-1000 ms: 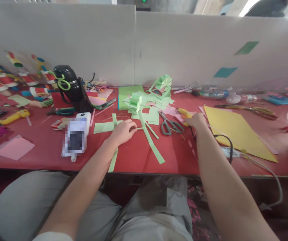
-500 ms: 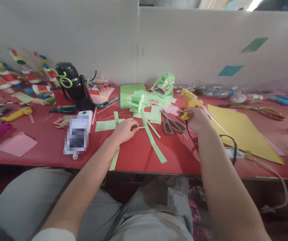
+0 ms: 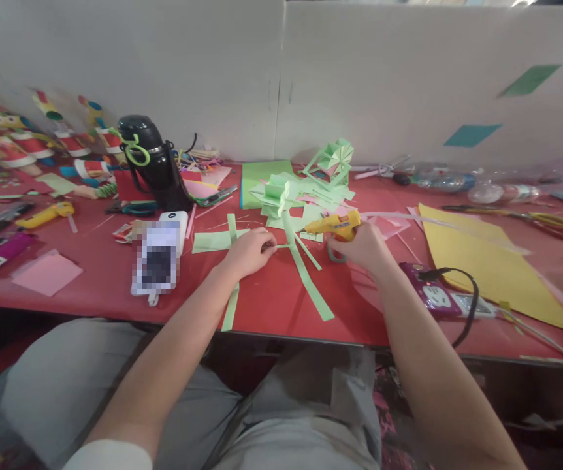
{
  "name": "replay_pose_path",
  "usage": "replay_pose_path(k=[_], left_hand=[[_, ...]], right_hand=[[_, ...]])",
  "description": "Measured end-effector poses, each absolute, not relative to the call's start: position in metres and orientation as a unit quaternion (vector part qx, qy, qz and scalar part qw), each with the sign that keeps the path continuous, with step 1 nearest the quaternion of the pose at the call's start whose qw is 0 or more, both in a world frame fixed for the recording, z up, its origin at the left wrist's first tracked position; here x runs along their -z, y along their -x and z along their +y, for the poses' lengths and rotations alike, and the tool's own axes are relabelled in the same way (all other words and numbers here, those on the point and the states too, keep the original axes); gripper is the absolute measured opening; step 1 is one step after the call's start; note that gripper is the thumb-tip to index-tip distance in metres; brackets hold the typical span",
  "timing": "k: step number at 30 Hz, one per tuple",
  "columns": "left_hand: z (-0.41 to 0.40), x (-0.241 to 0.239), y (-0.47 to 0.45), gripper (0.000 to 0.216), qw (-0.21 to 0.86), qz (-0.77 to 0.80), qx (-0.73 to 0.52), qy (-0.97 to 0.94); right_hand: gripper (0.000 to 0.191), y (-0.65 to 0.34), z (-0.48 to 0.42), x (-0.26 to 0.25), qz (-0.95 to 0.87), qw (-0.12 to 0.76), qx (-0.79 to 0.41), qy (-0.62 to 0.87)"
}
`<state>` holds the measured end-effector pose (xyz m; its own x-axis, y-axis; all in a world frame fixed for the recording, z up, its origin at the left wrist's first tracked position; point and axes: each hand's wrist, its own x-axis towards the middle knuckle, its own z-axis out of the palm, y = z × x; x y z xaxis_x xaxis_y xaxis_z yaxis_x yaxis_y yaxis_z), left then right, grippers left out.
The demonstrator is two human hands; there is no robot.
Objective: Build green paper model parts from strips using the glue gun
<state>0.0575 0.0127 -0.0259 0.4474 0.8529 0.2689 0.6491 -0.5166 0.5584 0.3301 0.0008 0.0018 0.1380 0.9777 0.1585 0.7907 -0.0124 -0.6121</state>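
Note:
My right hand (image 3: 362, 248) grips a yellow hot glue gun (image 3: 334, 224) with a clear glue stick trailing from its back. The gun's nozzle points left, close to the green paper strips. My left hand (image 3: 252, 252) is pinched on the end of a thin green paper strip (image 3: 283, 246) that meets a longer green strip (image 3: 311, 287). Behind them stands a folded green paper shape (image 3: 276, 194), and farther back a green paper lantern-like piece (image 3: 335, 160). Grey-handled scissors (image 3: 335, 253) are mostly hidden by the glue gun and right hand.
A black bottle (image 3: 154, 163) and a phone (image 3: 159, 258) with a white power bank stand to the left. At right lie yellow paper sheets (image 3: 487, 261), long-handled scissors (image 3: 546, 222), a purple device (image 3: 426, 290) with cables, and plastic bottles (image 3: 501, 192). Another yellow glue gun (image 3: 46, 215) rests far left.
My right hand has brought the glue gun left and nearer, from beside the scissors to over them, its nozzle now toward the strips. My left hand keeps its pinch on the thin strip.

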Motion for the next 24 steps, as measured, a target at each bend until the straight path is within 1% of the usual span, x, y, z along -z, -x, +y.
replay_pose_path(k=[3,7,10,24], left_hand=[[0.012,0.024,-0.058,0.01,0.187,0.459,-0.263,-0.828],[0.011,0.022,-0.058,0.009,0.174,0.469,-0.261,-0.826],[0.011,0.021,-0.058,0.009,0.174,0.477,-0.257,-0.823],[0.012,0.023,-0.058,0.008,0.176,0.479,-0.259,-0.82]], right_hand=[[0.032,-0.329,-0.002,0.003,-0.646,0.266,-0.141,0.701],[0.039,-0.324,-0.001,0.005,-0.666,0.196,-0.092,0.714],[0.042,-0.319,-0.001,0.004,-0.664,0.159,-0.07,0.727],[0.044,-0.314,-0.002,0.005,-0.683,0.128,-0.031,0.719]])
